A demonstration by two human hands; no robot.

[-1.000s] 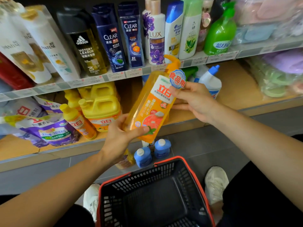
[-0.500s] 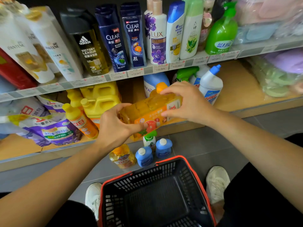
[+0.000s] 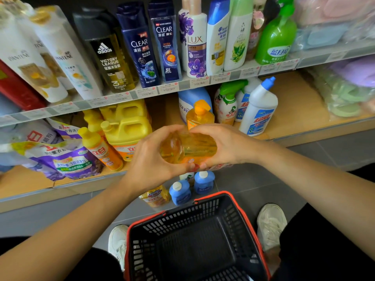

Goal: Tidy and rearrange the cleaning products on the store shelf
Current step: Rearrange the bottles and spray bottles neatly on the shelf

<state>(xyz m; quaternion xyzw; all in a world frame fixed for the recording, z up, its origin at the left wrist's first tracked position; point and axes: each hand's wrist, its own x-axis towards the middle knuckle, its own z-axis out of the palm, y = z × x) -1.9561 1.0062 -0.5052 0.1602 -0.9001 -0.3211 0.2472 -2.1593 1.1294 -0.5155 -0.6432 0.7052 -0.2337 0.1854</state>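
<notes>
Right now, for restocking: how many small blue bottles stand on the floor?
2. Left blue bottle beside the yellow bottle on the floor; right blue bottle next to it, beyond the basket. More may be hidden.

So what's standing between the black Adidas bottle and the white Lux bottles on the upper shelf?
In the head view, two dark blue Clear bottles stand side by side between the Adidas bottle and the Lux bottles.

Bare forearms, no sleeves in view, dark trousers (image 3: 328,250), white lace-up sneakers (image 3: 271,225), bare hands (image 3: 151,159)
</notes>
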